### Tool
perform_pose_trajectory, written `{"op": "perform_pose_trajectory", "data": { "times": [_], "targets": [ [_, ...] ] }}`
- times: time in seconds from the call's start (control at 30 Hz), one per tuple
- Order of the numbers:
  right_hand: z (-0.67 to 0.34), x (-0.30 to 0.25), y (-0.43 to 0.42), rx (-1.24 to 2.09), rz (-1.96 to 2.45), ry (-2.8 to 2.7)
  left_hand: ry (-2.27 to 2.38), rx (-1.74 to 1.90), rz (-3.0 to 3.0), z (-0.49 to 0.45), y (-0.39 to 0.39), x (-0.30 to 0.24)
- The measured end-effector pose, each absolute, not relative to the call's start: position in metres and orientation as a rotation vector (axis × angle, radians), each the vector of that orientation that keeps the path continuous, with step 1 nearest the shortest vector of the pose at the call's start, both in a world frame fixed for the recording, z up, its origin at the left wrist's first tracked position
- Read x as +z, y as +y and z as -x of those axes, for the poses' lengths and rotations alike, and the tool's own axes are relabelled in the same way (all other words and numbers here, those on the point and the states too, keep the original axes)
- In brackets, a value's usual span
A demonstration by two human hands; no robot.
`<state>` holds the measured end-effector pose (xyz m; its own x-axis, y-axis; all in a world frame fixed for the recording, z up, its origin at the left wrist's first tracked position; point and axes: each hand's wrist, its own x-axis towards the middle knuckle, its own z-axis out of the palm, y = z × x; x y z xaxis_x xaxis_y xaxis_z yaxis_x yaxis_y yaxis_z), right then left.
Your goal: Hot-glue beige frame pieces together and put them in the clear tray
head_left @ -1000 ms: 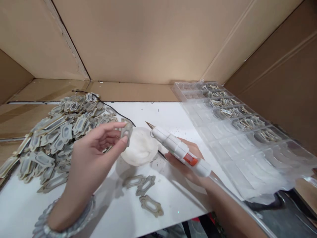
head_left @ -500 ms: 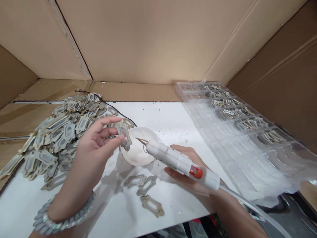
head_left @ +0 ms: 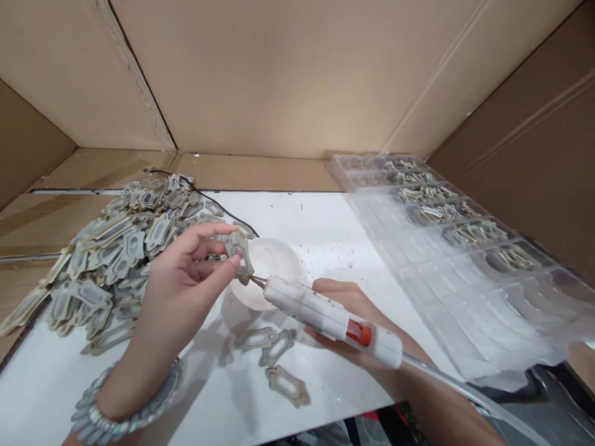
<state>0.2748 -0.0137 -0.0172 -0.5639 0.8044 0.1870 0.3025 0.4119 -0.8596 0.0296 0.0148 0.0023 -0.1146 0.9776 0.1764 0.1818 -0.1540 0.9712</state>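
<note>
My left hand [head_left: 179, 279] pinches a small grey-gold frame-shaped piece [head_left: 239, 254] between thumb and fingers, held above the white board. My right hand [head_left: 346, 303] grips a white glue gun [head_left: 325, 313] with an orange trigger. Its metal tip touches the lower edge of the held piece. Right behind them lies a white round pad [head_left: 272, 266]. Three more frame pieces [head_left: 274, 356] lie flat on the board below the hands.
A big heap of the same pieces [head_left: 111, 248] covers the left side, with a black cable [head_left: 209, 201] running past it. A clear plastic compartment tray [head_left: 460, 248], partly filled with pieces, lies at the right. Cardboard walls [head_left: 288, 74] close in the back and sides.
The glue gun has swung left and down until its tip meets the piece. My left hand has turned the piece slightly and lowered it toward the tip.
</note>
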Motion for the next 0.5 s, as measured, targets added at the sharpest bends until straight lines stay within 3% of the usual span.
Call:
{"op": "perform_pose_trajectory", "data": {
  "times": [0.5],
  "targets": [
    [-0.275, -0.0223, -0.0129, 1.099, 0.987, -2.101, 1.355, 1.337, -1.508, -0.0352, 0.0091, 0.0128]
  ]
}}
